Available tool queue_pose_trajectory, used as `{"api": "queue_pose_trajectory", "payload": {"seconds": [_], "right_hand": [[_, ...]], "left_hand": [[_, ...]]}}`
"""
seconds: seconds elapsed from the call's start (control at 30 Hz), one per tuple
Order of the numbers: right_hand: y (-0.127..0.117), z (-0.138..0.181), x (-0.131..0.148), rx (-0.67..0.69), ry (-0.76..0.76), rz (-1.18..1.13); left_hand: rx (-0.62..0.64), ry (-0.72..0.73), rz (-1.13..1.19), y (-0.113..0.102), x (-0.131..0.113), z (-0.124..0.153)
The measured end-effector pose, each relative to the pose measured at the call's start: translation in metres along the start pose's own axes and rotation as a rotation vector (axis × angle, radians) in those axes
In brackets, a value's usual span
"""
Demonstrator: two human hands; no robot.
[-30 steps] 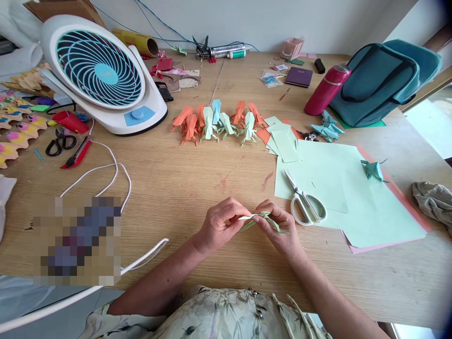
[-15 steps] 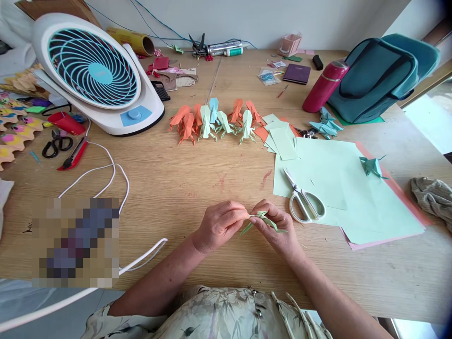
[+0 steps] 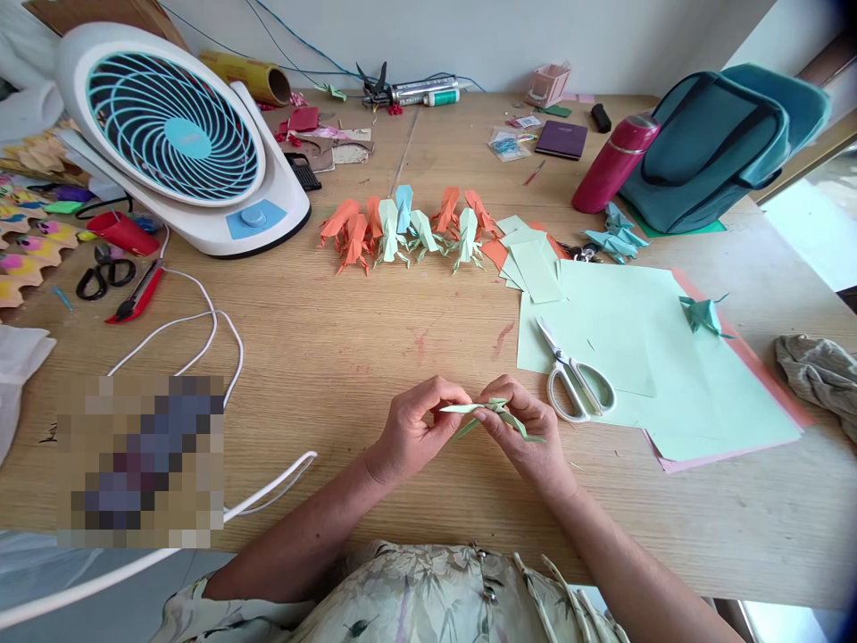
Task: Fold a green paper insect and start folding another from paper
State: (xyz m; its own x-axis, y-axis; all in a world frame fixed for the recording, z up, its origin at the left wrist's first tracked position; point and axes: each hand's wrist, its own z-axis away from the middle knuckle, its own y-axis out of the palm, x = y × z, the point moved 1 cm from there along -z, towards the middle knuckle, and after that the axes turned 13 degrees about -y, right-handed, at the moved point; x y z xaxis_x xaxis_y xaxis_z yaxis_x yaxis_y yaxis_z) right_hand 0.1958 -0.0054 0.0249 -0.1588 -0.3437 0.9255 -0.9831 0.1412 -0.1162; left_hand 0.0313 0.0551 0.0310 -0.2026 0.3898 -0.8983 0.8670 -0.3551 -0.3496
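Observation:
Both hands work a small pale green folded paper figure [image 3: 492,413] just above the wooden table [image 3: 348,348], near its front edge. My left hand [image 3: 419,429] pinches the figure's left tip between thumb and fingers. My right hand [image 3: 528,433] grips the figure's body, with thin paper legs sticking out to the lower right. White-handled scissors [image 3: 572,379] lie shut on light green sheets [image 3: 643,357] just right of my right hand.
A row of orange, green and blue folded figures [image 3: 408,228] stands mid-table. A white and teal fan [image 3: 178,143] sits back left, its white cable [image 3: 201,330] looping forward. A red bottle [image 3: 612,165] and teal bag [image 3: 719,147] are back right; a cloth [image 3: 817,375] lies far right.
My left fingers have pulled a thin flap of the figure out to the left, so a pale strip now shows. The view has shifted slightly.

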Motion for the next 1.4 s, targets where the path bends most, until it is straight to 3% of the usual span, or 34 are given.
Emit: {"api": "queue_pose_trajectory", "payload": {"seconds": [0.27,0.4,0.53,0.77,0.87,1.4], "right_hand": [[-0.006,0.001,-0.004,-0.003,-0.012,0.050],[-0.008,-0.001,-0.003,0.004,-0.079,0.117],[-0.009,-0.003,-0.002,0.020,-0.171,0.202],[-0.009,-0.002,-0.003,0.086,-0.297,0.370],[-0.009,-0.002,-0.004,0.107,-0.330,0.419],[-0.005,-0.003,-0.008,0.160,-0.197,0.280]], "left_hand": [[0.164,-0.461,0.452,-0.002,0.004,-0.006],[0.239,-0.617,0.609,-0.004,0.010,-0.008],[0.265,-0.654,0.652,-0.007,0.010,-0.007],[0.223,-0.684,0.495,-0.007,0.007,-0.009],[0.228,-0.761,0.551,-0.004,0.008,-0.008],[0.242,-0.967,0.727,0.004,0.004,-0.005]]}}
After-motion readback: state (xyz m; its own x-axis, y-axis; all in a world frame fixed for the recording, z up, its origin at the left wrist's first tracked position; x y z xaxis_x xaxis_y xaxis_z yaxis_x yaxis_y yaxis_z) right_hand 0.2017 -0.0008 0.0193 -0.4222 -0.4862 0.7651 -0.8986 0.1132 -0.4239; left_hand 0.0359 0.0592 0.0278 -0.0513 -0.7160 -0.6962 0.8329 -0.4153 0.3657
